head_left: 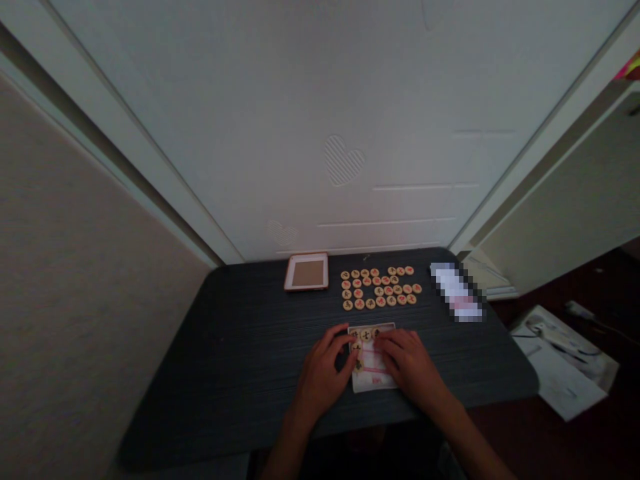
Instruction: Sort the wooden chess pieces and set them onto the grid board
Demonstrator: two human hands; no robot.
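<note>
A shallow white box [373, 382] lies on the dark table in front of me, with several round wooden xiangqi pieces [366, 335] along its far and left sides. My left hand [324, 373] is at the box's left edge, its thumb and a finger curled around a xiangqi piece [357, 347]. Below that lies another piece [359, 365], close to the thumb. At the far right of the box, the bent fingertips of my right hand [407, 363] close on a piece [377, 333], partly covering it.
Behind the box, more xiangqi pieces [381, 302] with red or dark characters lie in rows on the dark table [240, 353]. A shallow orange-rimmed tray [307, 273] is at the back. To the right lies a blurred phone-like object [456, 291]; an opened white box [570, 363] sits lower, beyond the table.
</note>
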